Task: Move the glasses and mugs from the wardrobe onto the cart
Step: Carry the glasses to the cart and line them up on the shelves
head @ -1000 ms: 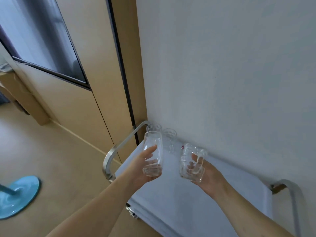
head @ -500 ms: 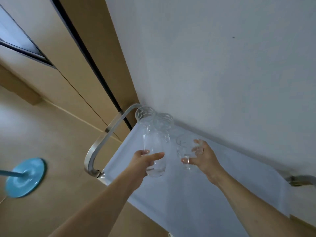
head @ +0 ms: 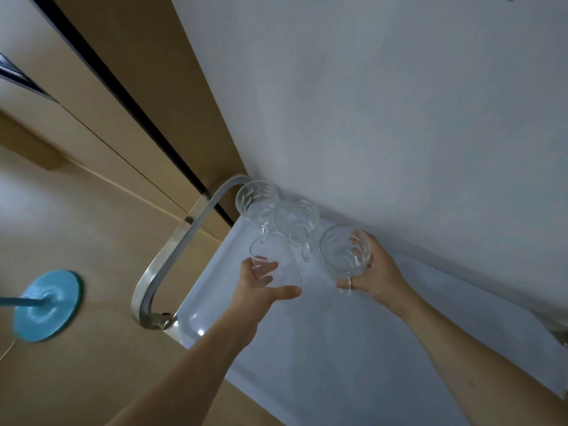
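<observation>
My left hand (head: pixel 258 289) grips a plain clear tumbler (head: pixel 272 259), held upright low over the white cart top (head: pixel 353 348). My right hand (head: pixel 373 270) holds a patterned glass mug (head: pixel 341 256) beside it, close to the wall. Two more patterned glass mugs stand on the cart's far left corner: one (head: pixel 256 202) by the handle and one (head: pixel 296 222) next to it. I cannot tell whether the held glasses touch the cart surface.
The cart's metal handle (head: pixel 172 256) loops at its left end. A white wall (head: pixel 384 118) runs right behind the cart. Wooden wardrobe panels (head: pixel 101 96) stand to the left. A blue round base (head: pixel 46 305) on a pole sits on the floor.
Both hands have lowered their glasses toward the cart top, nearer the two standing mugs. The camera has tilted down and moved closer.
</observation>
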Tool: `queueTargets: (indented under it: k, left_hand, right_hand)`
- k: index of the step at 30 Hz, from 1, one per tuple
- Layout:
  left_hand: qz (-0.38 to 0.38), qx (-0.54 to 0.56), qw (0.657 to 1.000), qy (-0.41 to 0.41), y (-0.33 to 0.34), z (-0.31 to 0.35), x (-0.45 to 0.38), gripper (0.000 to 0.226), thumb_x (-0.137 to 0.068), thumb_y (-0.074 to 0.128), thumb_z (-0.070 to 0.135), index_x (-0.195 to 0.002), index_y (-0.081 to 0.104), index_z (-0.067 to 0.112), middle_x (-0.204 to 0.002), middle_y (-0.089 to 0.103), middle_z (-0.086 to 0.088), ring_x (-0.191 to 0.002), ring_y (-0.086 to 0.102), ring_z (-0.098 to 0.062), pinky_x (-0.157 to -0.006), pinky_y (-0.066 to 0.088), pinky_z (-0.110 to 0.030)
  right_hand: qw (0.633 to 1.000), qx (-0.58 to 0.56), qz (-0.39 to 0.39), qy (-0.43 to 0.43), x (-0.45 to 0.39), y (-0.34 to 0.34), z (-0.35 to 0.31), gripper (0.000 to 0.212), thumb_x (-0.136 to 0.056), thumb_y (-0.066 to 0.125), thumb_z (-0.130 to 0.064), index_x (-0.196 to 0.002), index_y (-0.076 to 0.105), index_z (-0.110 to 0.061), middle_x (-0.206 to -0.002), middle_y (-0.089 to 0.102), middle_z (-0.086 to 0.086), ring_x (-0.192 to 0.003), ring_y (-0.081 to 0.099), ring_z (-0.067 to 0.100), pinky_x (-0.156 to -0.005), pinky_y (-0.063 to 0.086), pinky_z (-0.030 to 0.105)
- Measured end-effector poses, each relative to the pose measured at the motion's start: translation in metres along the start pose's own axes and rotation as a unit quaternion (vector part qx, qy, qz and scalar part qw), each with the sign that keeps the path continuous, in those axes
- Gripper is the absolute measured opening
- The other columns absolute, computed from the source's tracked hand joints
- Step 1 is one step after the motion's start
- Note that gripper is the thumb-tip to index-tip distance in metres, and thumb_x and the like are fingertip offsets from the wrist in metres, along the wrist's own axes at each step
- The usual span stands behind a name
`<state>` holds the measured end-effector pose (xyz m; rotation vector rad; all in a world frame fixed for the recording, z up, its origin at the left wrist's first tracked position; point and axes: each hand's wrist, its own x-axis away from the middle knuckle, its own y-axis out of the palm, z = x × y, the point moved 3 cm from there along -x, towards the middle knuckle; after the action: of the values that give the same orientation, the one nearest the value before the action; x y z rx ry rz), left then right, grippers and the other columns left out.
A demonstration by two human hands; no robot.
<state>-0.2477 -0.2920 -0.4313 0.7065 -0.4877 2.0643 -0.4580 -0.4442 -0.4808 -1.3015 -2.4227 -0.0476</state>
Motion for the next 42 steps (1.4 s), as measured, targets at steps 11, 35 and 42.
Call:
queueTargets:
  k: [11, 35, 42]
  left_hand:
    - [-0.018, -0.051, 0.999, 0.001, -0.008, 0.000, -0.012, 0.096, -0.035, 0.098, 0.032, -0.116, 0.047, 0.033, -0.128, 0.061, 0.012, -0.119, 0.056, -0.015, -0.088, 0.050, -0.037]
    - [-0.119, -0.115, 0.983, 0.074, -0.040, 0.008, -0.013, 0.080, -0.059, 0.099, 0.020, -0.114, 0.044, 0.039, -0.127, 0.056, 0.014, -0.117, 0.053, -0.007, -0.076, 0.046, -0.024]
    - [-0.162, -0.107, 0.976, 0.098, -0.060, 0.017, -0.008, 0.081, -0.057, 0.100, 0.020, -0.113, 0.044, 0.039, -0.127, 0.056, 0.013, -0.120, 0.053, -0.016, -0.074, 0.045, -0.024]
  right_hand:
    - [1.000, -0.009, -0.011, -0.006, -0.022, -0.006, 0.000, 0.106, -0.051, 0.095, 0.009, -0.140, 0.050, -0.029, -0.136, 0.060, -0.011, -0.123, 0.058, 0.000, -0.102, 0.049, 0.023]
    - [0.957, 0.062, 0.258, 0.118, 0.049, 0.012, 0.011, 0.079, -0.077, 0.084, -0.004, -0.144, 0.049, -0.027, -0.140, 0.055, 0.008, -0.119, 0.056, 0.026, -0.089, 0.046, 0.029]
    - [0.944, 0.142, 0.257, 0.150, 0.108, 0.065, -0.001, 0.080, -0.076, 0.086, -0.012, -0.145, 0.049, -0.024, -0.143, 0.053, 0.008, -0.124, 0.053, 0.024, -0.103, 0.043, 0.032]
